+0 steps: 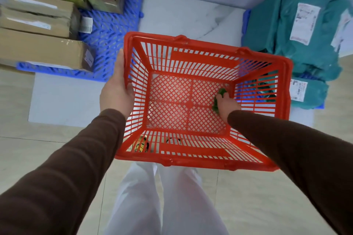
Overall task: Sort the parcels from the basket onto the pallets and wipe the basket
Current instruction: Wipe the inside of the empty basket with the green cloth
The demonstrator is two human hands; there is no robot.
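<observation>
over pale floor tiles, the left grip curls round the red basket rim; the right grip clutches a green cloth on its mesh bottom. cardboard boxes fill the left blue pallet, teal bags the right.

White shipping labels sit on the cardboard boxes; others sit on the teal mailer bags. Their print is too blurred to read.
</observation>
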